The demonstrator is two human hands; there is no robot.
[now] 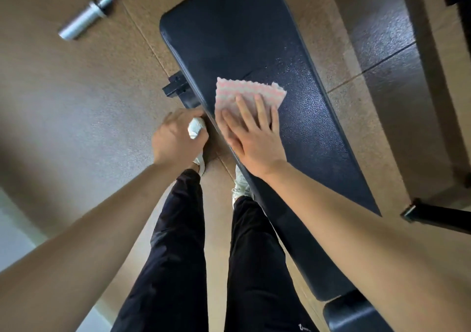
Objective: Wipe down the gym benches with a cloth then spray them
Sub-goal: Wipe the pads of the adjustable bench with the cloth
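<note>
The right hand [251,137] presses flat, fingers spread, on the cloth [246,94] at mid-bench [229,25], whose long axis runs away up-left still unwiped, while the left hand [178,137], curled shut beside the near edge, holds what I cannot tell.

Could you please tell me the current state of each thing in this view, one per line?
cloth: spread flat on the bench pad, pressed under the right hand.
bench pad: speckled, apparently with droplets, around the cloth.
right hand: open, flat on the cloth.
left hand: closed loosely beside the pad edge.
barbell: lying on the floor.
</note>
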